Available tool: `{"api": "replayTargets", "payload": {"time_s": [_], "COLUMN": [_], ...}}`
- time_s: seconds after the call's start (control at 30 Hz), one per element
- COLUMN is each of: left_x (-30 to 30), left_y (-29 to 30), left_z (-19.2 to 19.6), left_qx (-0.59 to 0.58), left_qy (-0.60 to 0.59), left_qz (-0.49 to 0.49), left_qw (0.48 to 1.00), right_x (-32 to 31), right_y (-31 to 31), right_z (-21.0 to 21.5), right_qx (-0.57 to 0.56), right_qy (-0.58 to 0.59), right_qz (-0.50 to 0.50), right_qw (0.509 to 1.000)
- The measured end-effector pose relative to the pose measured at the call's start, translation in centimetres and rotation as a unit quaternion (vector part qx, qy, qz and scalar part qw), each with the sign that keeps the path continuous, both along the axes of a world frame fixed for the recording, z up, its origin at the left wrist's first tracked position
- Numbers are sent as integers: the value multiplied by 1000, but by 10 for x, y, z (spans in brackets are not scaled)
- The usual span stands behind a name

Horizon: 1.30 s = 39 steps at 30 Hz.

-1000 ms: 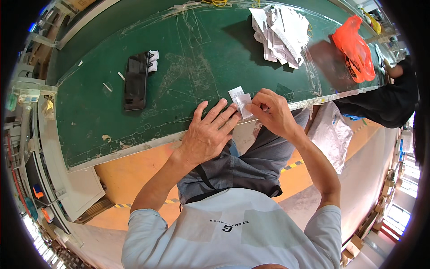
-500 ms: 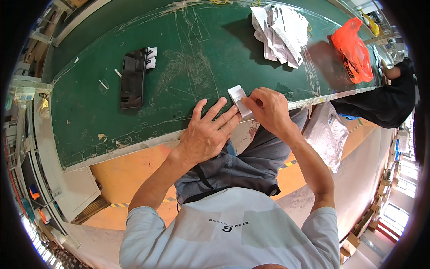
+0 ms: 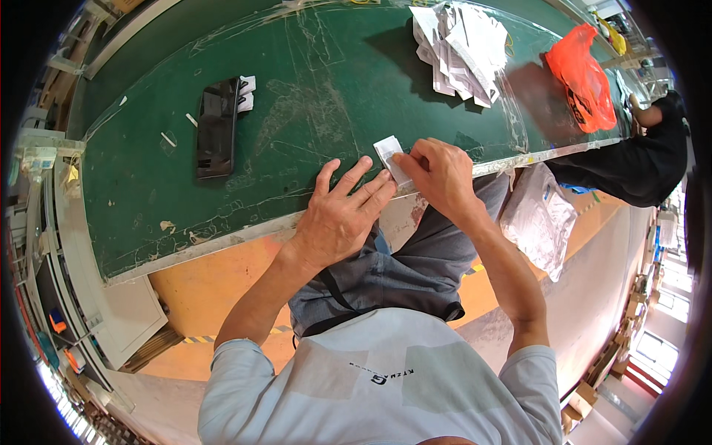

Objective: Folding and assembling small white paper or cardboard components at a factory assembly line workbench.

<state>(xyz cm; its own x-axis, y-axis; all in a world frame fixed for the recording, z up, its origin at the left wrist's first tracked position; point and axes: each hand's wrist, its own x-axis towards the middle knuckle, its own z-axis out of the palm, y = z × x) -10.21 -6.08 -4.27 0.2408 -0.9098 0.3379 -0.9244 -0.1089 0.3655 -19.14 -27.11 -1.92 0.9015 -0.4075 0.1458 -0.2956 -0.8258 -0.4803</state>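
Note:
At the near edge of the green table (image 3: 297, 148) lies a small folded white paper (image 3: 387, 149). My right hand (image 3: 445, 174) has its fingers curled, with the thumb pressing down on the paper's face. Beside it, my left hand (image 3: 337, 222) lies flat with the fingers spread, fingertips at the paper's lower left edge. Part of the paper is hidden under the right thumb and the left fingertips.
A heap of white folded papers (image 3: 463, 52) sits at the far right, then a red plastic bag (image 3: 582, 78). To the left lies a black phone (image 3: 216, 130) over small white pieces (image 3: 247, 93). A person in black (image 3: 638, 167) sits at the right end.
My right thumb has slid slightly up and left along the paper. The left hand stays almost in place, and the whole view has shifted a little.

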Motion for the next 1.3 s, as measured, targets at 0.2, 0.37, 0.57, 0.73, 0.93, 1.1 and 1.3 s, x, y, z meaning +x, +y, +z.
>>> {"api": "replayTargets", "payload": {"time_s": [0.2,0.37,0.57,0.73,0.93,1.1,1.3], "left_x": [0,-1,5,17,16,17,20], "left_y": [0,-1,-2,-16,-11,-10,-8], "left_z": [-1,0,7,15,9,8,10], "left_qx": [-6,-19,-26,-2,59,58,79], "left_qy": [4,18,69,34,22,33,44], "left_qz": [-1,-4,-7,-6,1,-20,-42], "left_qw": [1000,1000,997,999,998,998,995], "right_x": [1,1,1,-1,-1,-13,-19], "right_y": [3,4,6,2,-1,0,0], "right_z": [5,4,4,0,8,18,13], "right_qx": [8,5,1,8,13,29,63], "right_qy": [35,30,27,4,30,55,23], "right_qz": [-22,-24,-28,-17,-5,5,36], "right_qw": [999,999,999,1000,999,998,997]}}
